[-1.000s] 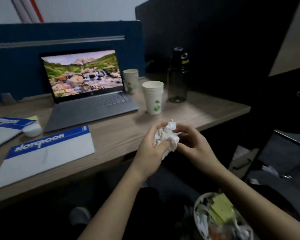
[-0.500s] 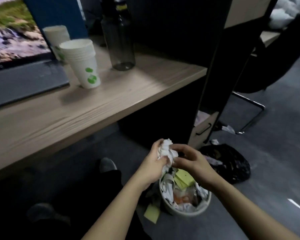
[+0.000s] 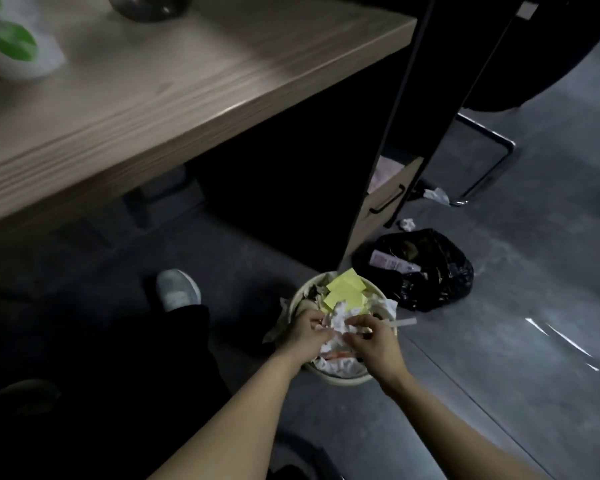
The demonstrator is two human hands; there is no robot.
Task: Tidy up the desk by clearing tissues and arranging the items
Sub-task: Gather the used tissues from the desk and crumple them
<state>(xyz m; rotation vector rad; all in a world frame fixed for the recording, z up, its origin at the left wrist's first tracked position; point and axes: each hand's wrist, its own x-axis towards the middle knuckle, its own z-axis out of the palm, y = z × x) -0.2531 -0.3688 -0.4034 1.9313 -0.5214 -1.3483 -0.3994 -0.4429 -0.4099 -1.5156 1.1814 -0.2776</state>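
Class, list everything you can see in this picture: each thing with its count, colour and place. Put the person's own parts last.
Desk: one, light wood, upper left.
Paper cup: one, white with green leaves, on desk.
Waste bin: one, cream, on floor, full.
Sticky notes: several, yellow, atop bin.
Crumpled tissue: one, white, between both hands over bin.
Rubbish bag: one, black, right of bin.
Drawer: one, wood, ajar.
Shoe: one, grey.
Left hand, right hand: over bin.

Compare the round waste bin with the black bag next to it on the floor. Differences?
1. The waste bin is pale, rigid and round; the black bag is dark, soft and slumped.
2. The waste bin is heaped with crumpled paper and yellow notes; the black bag lies loosely open, little showing.
3. Both hands work over the waste bin, none at the black bag.

Both sit on the floor holding rubbish.
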